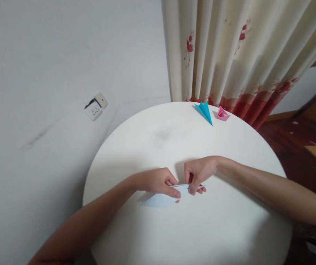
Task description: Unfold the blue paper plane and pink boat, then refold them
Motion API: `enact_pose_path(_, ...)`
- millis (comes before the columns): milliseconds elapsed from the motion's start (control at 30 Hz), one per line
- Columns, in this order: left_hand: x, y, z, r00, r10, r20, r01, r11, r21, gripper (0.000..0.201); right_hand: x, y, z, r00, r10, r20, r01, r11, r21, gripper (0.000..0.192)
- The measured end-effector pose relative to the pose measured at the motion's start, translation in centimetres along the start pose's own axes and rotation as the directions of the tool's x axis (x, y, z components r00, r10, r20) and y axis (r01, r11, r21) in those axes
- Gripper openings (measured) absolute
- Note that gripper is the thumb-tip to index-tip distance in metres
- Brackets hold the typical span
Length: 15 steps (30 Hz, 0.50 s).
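A folded sheet of pale blue-white paper (158, 201) is held just over the near middle of the round white table (135, 136). My left hand (159, 182) is closed on its upper edge, thumb on the near face and fingers behind. Close by on the right, my right hand (198, 175) pinches the paper's right end between thumb and fingers. Part of the folded edge shows between the two hands. The fingers cover much of the paper, so its full shape cannot be made out.
At the table's far edge lie a blue paper plane (204, 112) and a small pink folded paper piece (222, 114). Behind them hangs a cream curtain (215, 55) with red flowers. A wall socket (93, 110) is on the white wall at left.
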State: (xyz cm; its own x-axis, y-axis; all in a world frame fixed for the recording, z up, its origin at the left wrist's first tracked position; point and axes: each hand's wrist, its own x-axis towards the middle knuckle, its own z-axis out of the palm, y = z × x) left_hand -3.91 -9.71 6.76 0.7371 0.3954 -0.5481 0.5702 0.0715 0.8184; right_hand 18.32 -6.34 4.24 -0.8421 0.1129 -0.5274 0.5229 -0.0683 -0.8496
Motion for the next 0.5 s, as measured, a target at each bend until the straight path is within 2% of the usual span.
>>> enact_pose_path(67, 0.8, -0.1, 0.6, 1.0, -0.016, 0.022, 0.019, 0.994, -0.108, 0.033, -0.4, -0.2, -0.1, 0.998, -0.03, -0.062, 0.03, 1.0, -0.003, 0.019)
enact_pose_path(167, 1.5, -0.5, 0.7, 0.999, -0.021, -0.028, 0.013, 0.963, -0.27, 0.037, -1.2, -0.5, -0.6, 0.968, -0.14, -0.21, 0.14, 0.99, -0.014, 0.026)
enact_pose_path(267, 2.0, -1.0, 0.5, 0.995, -0.009, -0.095, -0.027, 0.929, -0.37, 0.039, -1.6, -0.8, -1.1, 0.897, -0.244, -0.368, 0.247, 0.968, -0.039, 0.033)
enact_pose_path(433, 2.5, -1.4, 0.5, 0.988, -0.003, -0.153, -0.071, 0.878, -0.474, 0.041, -1.3, -0.5, -1.2, 0.814, -0.312, -0.491, 0.311, 0.947, -0.086, 0.035)
enact_pose_path(500, 2.7, -1.4, 0.7, 0.972, -0.01, -0.233, -0.115, 0.849, -0.515, 0.042, -1.1, -0.4, -1.2, 0.745, -0.307, -0.592, 0.34, 0.939, -0.059, 0.037)
